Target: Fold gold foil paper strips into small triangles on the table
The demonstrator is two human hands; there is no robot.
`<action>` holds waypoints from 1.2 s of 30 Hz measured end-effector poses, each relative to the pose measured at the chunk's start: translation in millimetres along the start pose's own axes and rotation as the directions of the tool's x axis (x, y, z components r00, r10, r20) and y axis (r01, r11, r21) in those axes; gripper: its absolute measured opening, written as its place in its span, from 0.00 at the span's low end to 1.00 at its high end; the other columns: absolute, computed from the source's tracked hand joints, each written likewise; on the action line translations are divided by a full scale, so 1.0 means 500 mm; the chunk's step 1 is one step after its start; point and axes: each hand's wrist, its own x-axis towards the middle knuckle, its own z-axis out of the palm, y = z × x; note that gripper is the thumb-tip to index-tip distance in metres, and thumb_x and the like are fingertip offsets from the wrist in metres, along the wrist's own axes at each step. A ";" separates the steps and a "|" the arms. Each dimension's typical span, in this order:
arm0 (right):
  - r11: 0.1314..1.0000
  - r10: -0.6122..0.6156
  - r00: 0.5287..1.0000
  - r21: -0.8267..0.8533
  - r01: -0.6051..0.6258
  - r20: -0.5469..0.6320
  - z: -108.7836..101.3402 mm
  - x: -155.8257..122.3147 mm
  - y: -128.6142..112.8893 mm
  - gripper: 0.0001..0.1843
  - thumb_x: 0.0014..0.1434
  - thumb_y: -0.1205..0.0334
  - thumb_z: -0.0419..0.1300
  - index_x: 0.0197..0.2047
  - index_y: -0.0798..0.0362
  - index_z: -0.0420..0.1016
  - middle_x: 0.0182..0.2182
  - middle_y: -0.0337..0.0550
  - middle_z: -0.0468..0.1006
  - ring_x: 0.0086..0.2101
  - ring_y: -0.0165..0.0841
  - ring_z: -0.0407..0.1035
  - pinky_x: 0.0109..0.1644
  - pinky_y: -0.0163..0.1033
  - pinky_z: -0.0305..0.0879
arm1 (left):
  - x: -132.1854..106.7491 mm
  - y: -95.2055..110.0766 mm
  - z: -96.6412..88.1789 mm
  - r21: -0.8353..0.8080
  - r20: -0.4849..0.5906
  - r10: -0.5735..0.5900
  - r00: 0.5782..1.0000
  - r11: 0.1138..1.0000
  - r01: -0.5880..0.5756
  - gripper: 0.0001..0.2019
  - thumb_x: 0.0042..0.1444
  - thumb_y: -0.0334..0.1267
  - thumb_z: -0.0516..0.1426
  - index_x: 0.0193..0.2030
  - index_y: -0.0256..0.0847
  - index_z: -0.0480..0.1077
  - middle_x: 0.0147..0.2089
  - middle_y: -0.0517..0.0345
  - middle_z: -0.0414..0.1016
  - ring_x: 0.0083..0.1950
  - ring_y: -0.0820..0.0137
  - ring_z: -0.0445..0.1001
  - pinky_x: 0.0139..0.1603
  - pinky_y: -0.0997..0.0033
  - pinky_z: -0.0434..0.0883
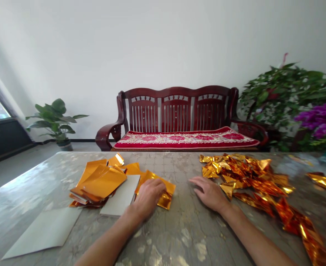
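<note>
My left hand (151, 194) lies over a gold foil sheet (167, 199), its fingers curled together on the paper. Part of that sheet is hidden under the hand. Beside it, to the left, are a pale sheet stack (121, 197) and a loose pile of gold foil sheets (103, 183), overlapping at odd angles. My right hand (209, 192) rests just above or on the table with fingers stretched out and nothing in them. Close to its right spreads a heap of folded gold foil pieces (243, 173), crumpled-looking and shiny.
A pale sheet (45, 231) lies at the table's left front. The patterned table (179, 236) reaches toward a wooden bench (176, 111) with a red cushion. More foil (325, 181) and a clear plastic bag (297, 164) are at the right. Potted plants stand on both sides.
</note>
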 end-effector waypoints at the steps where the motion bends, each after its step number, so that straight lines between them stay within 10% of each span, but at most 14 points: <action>1: 0.999 -0.006 1.000 0.036 0.006 0.014 -0.001 0.001 -0.012 0.29 0.54 0.71 0.57 0.60 0.48 0.70 0.55 0.44 0.74 0.53 0.38 0.68 0.59 0.45 0.64 | 0.001 0.013 0.018 -0.054 0.009 0.040 0.999 0.998 -0.040 0.12 0.66 0.34 0.50 0.36 0.43 0.75 0.39 0.57 0.77 0.43 0.69 0.74 0.44 0.73 0.67; 9: 0.977 -0.182 0.967 0.141 0.158 0.178 0.001 0.010 -0.088 0.32 0.54 0.70 0.61 0.62 0.42 0.68 0.62 0.42 0.68 0.59 0.40 0.63 0.64 0.49 0.58 | -0.010 0.019 0.060 -0.148 -0.054 -0.074 0.996 0.987 0.065 0.10 0.64 0.31 0.51 0.39 0.42 0.74 0.42 0.55 0.77 0.44 0.68 0.74 0.46 0.71 0.69; 15: 0.927 -0.370 0.909 0.151 0.345 0.194 0.017 0.013 -0.109 0.13 0.63 0.64 0.60 0.49 0.43 0.79 0.50 0.39 0.79 0.50 0.36 0.70 0.55 0.43 0.63 | -0.017 0.018 0.052 -0.109 0.011 -0.156 0.988 0.982 0.156 0.12 0.67 0.37 0.49 0.39 0.43 0.73 0.39 0.57 0.76 0.43 0.67 0.74 0.45 0.70 0.68; 36: 0.947 -0.318 0.947 0.066 0.315 0.049 0.027 0.000 -0.103 0.12 0.67 0.65 0.53 0.42 0.50 0.78 0.38 0.43 0.81 0.40 0.35 0.72 0.47 0.40 0.67 | -0.019 0.036 0.080 -0.299 0.065 -0.043 0.997 0.952 0.060 0.25 0.54 0.37 0.62 0.59 0.45 0.62 0.54 0.53 0.72 0.54 0.61 0.71 0.56 0.60 0.69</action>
